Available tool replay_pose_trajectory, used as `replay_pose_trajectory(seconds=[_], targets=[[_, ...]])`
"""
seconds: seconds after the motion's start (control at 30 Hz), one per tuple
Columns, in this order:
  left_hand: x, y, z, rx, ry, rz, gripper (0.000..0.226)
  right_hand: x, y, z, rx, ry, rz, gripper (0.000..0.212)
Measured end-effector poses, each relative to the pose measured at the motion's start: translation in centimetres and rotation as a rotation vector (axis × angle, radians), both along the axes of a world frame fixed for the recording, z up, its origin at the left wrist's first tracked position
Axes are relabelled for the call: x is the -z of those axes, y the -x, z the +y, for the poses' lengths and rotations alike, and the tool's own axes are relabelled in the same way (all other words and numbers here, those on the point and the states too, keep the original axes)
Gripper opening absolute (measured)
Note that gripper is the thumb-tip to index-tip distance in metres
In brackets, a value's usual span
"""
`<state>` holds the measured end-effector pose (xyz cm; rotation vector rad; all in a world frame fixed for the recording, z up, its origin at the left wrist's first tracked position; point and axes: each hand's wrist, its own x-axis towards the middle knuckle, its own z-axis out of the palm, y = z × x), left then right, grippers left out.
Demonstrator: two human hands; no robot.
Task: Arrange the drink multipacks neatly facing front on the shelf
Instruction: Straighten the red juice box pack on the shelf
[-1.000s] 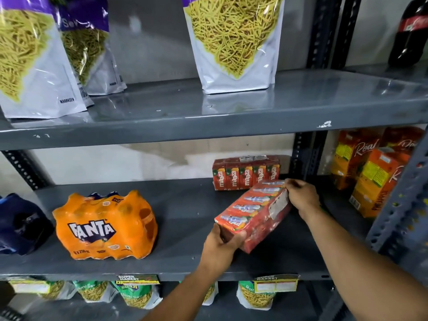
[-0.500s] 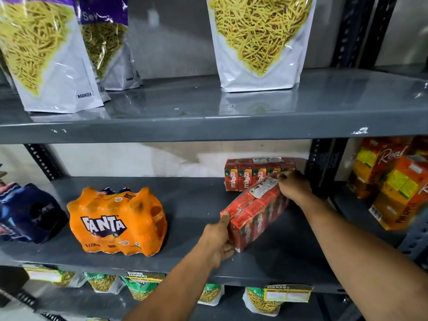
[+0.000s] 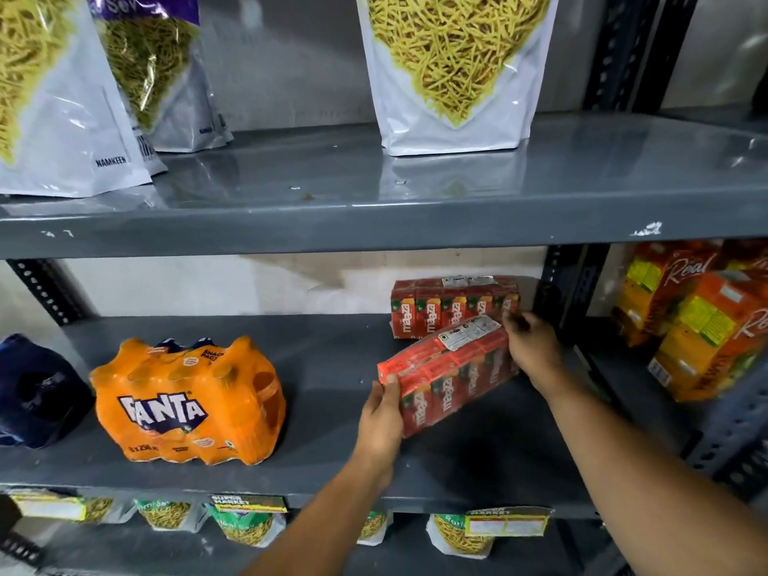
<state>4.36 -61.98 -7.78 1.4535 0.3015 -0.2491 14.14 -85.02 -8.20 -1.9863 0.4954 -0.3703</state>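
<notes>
Red Maaza multipack [image 3: 449,372] has rolled upright since a second ago, logos now facing out, still angled on the middle shelf [image 3: 324,367]. Left hand [image 3: 380,417] clamps its near end, right hand [image 3: 532,347] its far end. Second Maaza pack [image 3: 453,303] just behind; Fanta pack [image 3: 187,403] well left.

Middle shelf [image 3: 332,351]: Fanta multipack [image 3: 187,403] centre-left; one Maaza multipack [image 3: 453,303] at the back right, a second Maaza multipack [image 3: 449,374] angled just before it.

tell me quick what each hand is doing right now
Left hand: closed on the near end of the red Maaza multipack.
Right hand: closed on the far end of the same pack.
</notes>
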Motion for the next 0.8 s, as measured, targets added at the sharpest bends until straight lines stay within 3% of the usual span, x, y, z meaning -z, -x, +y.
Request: replay_pose_trajectory(seconds=[0.17,0.27,0.33,0.43,0.63,0.8], targets=[[-0.1,-3.3,1.9,-0.001,-0.047,-0.025,0.040,2.0,3.4,0.2,0.163,0.078,-0.067,0.056],[0.1,-4.3,2.2,-0.031,0.000,0.001,0.042,2.0,3.8,-0.4,0.101,-0.096,-0.066,0.061],[0.4,-4.5,1.9,-0.046,0.028,0.005,0.049,1.3,4.3,-0.5,0.040,-0.332,-0.116,0.050],[0.6,-4.3,1.3,-0.045,0.076,0.017,0.050,0.8,5.0,-0.8,-0.061,-0.485,-0.095,0.040],[1.1,-4.1,1.2,-0.029,0.031,-0.015,0.049,1.1,5.9,-0.7,0.010,-0.508,-0.104,0.030],[1.7,-2.5,1.0,0.013,0.007,-0.028,0.050,2.7,8.2,-1.2,0.079,-0.545,-0.138,0.035]])
